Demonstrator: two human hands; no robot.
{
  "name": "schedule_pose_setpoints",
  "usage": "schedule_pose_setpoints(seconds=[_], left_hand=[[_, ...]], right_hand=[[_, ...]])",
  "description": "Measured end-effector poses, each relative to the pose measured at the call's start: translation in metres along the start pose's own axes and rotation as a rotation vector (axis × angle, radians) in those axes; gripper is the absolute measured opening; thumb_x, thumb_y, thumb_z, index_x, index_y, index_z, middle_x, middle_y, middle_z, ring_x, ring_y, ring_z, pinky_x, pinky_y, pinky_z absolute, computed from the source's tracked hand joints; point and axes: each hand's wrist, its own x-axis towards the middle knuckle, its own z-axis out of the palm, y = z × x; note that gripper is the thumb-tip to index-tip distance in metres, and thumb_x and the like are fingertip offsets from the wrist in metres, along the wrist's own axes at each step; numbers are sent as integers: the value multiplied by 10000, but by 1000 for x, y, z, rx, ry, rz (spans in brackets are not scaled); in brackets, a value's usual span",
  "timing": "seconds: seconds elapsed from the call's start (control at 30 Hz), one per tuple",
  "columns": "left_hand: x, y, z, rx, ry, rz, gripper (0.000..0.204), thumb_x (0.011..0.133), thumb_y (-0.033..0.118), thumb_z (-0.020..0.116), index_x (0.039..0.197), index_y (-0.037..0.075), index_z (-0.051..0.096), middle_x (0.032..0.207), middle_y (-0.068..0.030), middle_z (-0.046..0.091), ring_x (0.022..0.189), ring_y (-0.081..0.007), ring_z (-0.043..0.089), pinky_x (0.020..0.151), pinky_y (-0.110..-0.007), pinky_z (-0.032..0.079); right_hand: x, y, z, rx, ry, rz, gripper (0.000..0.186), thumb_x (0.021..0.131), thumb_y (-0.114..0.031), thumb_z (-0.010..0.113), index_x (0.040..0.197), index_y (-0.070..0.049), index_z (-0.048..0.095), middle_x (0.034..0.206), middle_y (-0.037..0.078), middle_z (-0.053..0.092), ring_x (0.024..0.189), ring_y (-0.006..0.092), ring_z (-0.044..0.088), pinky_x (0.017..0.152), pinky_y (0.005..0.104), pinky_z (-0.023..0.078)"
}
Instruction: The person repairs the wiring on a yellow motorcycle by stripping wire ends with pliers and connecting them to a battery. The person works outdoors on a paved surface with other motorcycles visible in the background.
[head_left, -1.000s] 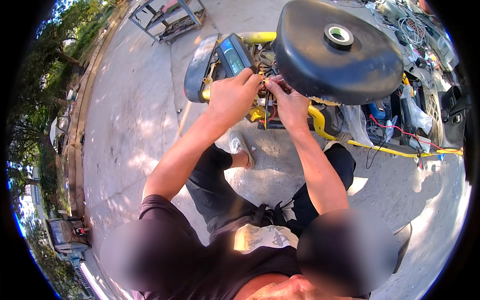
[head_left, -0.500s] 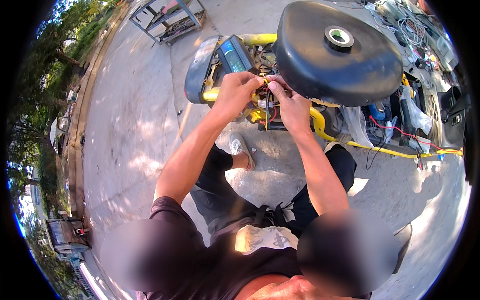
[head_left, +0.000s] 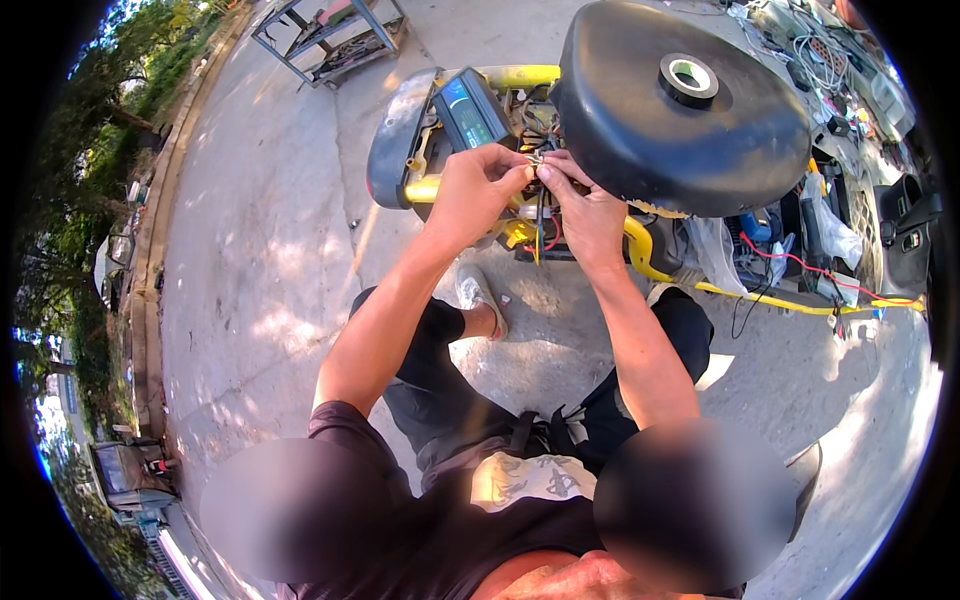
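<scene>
Both hands meet in front of an electric vehicle's yellow frame (head_left: 422,190). My left hand (head_left: 474,190) is closed, thumb and forefinger pinching thin wires (head_left: 541,215). Opposite it, my right hand (head_left: 592,222) pinches the same wires, its fingertips almost touching the left's. The exact joint between the fingertips is too small to make out. Dark, yellow and red leads hang below the hands. A dark box with a blue label (head_left: 468,108) sits just beyond my left hand. To the right, a large black seat (head_left: 630,120) carries a roll of black tape (head_left: 689,98).
A metal rack (head_left: 335,50) stands at the far left on concrete ground (head_left: 270,220). Cables, plastic bags (head_left: 838,240) and assorted parts crowd the right side. A red wire (head_left: 790,255) runs along there. A parked three-wheeler (head_left: 130,475) shows at the left edge.
My fingertips have shifted slightly at the wires, and the yellow piece seen between them before is less visible. Both hands keep their pinch. The view has moved a little.
</scene>
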Motion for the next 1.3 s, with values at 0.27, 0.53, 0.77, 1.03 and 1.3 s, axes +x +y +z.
schedule_pose_setpoints(seconds=[0.27, 0.53, 0.77, 1.03, 1.3], left_hand=[[-14, -3, 16, 339, 260, 191, 127, 955, 122, 786, 986, -1, 789, 799, -59, 762, 697, -103, 698, 633, -266, 530], [-12, -7, 10, 874, 364, 848, 189, 808, 73, 855, 965, 88, 750, 896, -31, 664, 711, -227, 672, 607, -358, 544], [-4, 1, 0, 917, 272, 974, 200, 826, 64, 828, 1002, 77, 735, 981, -46, 669, 833, -235, 685, 646, -357, 565], [-1, 2, 2, 895, 170, 828, 146, 878, 61, 778, 998, 62, 695, 931, -71, 686, 860, -270, 695, 665, -399, 565], [-5, 4, 9, 618, 146, 449, 128, 950, 160, 705, 946, 31, 707, 720, -80, 614, 695, -257, 660, 631, -373, 508]], right_hand=[[0, -7, 0, -52, -3, 35, 179, 944, -89, 837, 1085, 19, 816, 1119, 52, 782, 999, 106, 687, 939, 270, 552], [2, -15, -2, -101, -79, 115, 174, 963, -95, 816, 1099, 12, 798, 1084, 47, 785, 963, 103, 687, 905, 273, 554], [3, -8, -8, -141, -127, 41, 196, 963, -98, 814, 1135, -8, 787, 1071, 37, 781, 957, 101, 686, 895, 275, 552], [4, -22, -10, -174, -163, 225, 215, 1011, -142, 762, 1190, -22, 765, 1047, 20, 758, 965, 105, 666, 892, 291, 545], [5, -7, -8, -153, -137, 145, 173, 1011, -104, 742, 1160, -18, 749, 1018, 11, 740, 930, 105, 658, 882, 289, 543]])
